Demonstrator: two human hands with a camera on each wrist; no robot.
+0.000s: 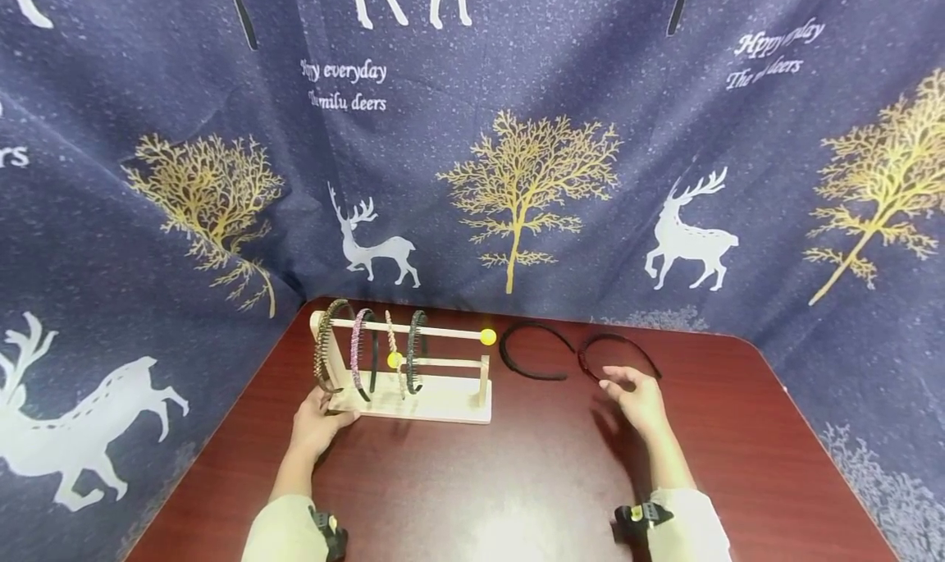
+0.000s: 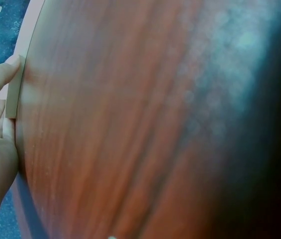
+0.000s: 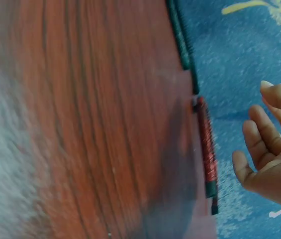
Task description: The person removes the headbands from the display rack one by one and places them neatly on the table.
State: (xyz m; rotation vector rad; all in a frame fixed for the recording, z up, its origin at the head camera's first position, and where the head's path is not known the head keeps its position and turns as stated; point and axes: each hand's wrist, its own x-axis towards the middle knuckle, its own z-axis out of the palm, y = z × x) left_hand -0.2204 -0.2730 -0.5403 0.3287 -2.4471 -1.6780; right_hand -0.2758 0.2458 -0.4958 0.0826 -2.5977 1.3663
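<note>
My left hand (image 1: 314, 425) grips the left front corner of a pale wooden headband rack (image 1: 446, 408). In the left wrist view, the thumb and fingers lie on either side of the base edge (image 2: 14, 97). Four headbands would be several: a gold-brown one (image 1: 321, 357), a pink glittery one (image 1: 357, 350), a thin beige one (image 1: 391, 334) and a dark one (image 1: 412, 357) hang on the upper bar. Over the table, my right hand (image 1: 641, 399) holds nothing, its fingers loosely bent beside a dark red headband (image 1: 583, 360). That headband (image 3: 206, 144) lies apart from the fingers in the right wrist view.
A black headband (image 1: 542, 376) lies on the table between the rack and the red one. Yellow balls cap the bars, one of them (image 1: 488, 337) on the upper bar. The reddish wooden table (image 1: 738, 463) reaches back to a blue patterned cloth (image 1: 443, 242).
</note>
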